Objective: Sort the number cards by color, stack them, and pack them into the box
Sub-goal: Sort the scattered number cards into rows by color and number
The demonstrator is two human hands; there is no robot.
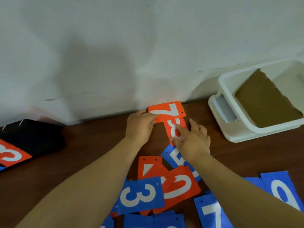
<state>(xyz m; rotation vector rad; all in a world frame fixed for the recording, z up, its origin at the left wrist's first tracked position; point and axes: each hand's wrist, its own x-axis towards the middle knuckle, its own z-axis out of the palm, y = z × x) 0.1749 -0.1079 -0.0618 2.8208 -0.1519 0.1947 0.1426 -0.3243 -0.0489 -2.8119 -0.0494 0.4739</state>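
An orange card with a white 7 (169,111) lies by the wall, and my left hand (139,125) pinches its left edge. Overlapping it below is an orange card with an 8 (172,129); my right hand (192,142) holds this one, fingers on its face and thumb at its lower edge. Nearer to me lies a mixed heap: a blue 3 (141,195), an orange 0 (182,186), an orange card (149,167) behind them, a blue 5 (174,157), a blue 7 (212,213) and a blue 0 (283,191). The white box (230,129) stands at the right.
A brown cardboard sheet (263,102) lies inside the box. At the left a black cloth bundle (32,137) carries an orange 3 card (9,155). The brown table (90,145) meets a white wall (115,55) just behind the cards.
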